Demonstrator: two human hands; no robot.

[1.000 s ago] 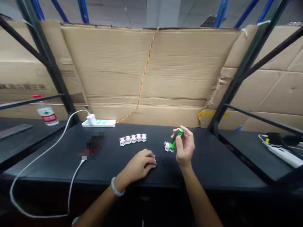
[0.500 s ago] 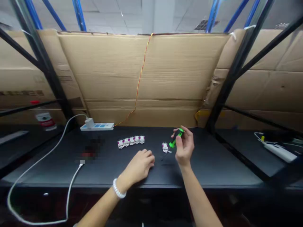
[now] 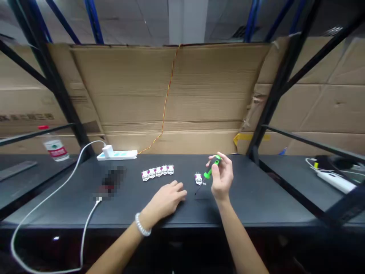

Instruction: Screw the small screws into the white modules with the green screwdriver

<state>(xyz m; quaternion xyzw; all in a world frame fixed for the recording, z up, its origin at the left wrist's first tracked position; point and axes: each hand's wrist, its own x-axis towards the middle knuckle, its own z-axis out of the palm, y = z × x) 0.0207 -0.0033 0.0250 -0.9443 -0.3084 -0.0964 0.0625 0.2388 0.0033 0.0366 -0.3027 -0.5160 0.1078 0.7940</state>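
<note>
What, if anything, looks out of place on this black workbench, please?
One small white-and-magenta component sits apart from the row of five, beside the green-handled screwdriver in the right hand. A blurred patch on the black workbench also hides whatever lies there.

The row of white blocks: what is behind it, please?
Behind the white blocks stands a cardboard sheet, with a white power strip to the left. What lies behind the cardboard is hidden.
</note>
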